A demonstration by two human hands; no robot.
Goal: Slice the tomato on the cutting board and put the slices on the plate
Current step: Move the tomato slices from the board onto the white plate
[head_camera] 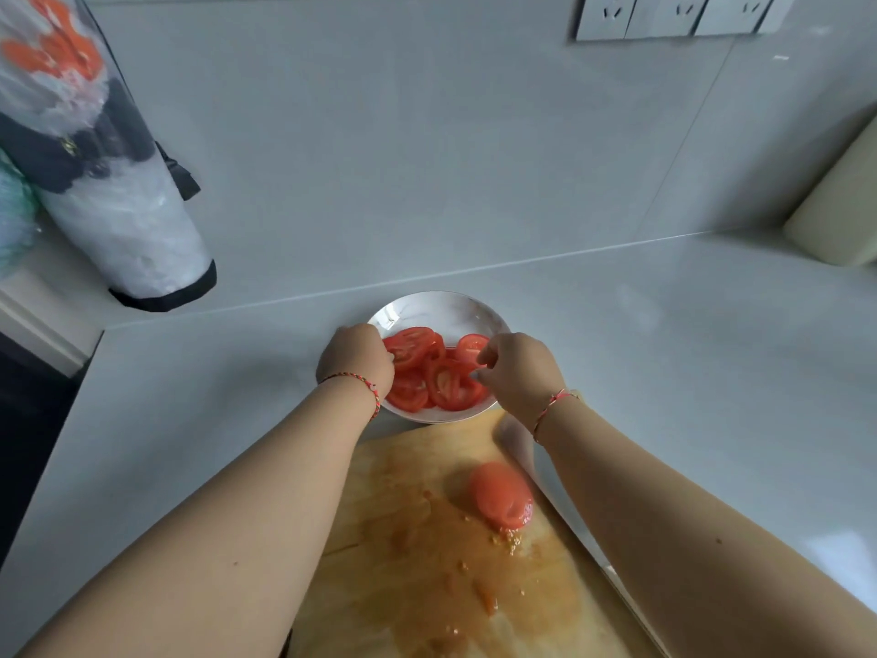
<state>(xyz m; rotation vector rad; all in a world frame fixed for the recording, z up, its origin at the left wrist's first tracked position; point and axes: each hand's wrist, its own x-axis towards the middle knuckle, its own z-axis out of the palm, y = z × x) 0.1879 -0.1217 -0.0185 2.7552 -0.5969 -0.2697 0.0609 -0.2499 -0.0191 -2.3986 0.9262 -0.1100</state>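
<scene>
A white plate (441, 310) sits on the counter just beyond the wooden cutting board (417, 577). Several red tomato slices (443, 379) lie overlapping in it. My left hand (356, 358) is at the plate's left rim, its curled fingers on the upper left slice. My right hand (517, 372) is over the plate's right side, with its fingertips pinched on the edge of a slice. An uncut end piece of tomato (500, 496) lies skin side up on the board, among juice and seeds.
A pale, blade-like shape (519, 441) lies along the board's right edge under my right wrist. A plastic-wrapped appliance with a black base (128, 220) stands at the back left. A cream object (840, 216) leans at the back right. Wall sockets (674, 14) are above.
</scene>
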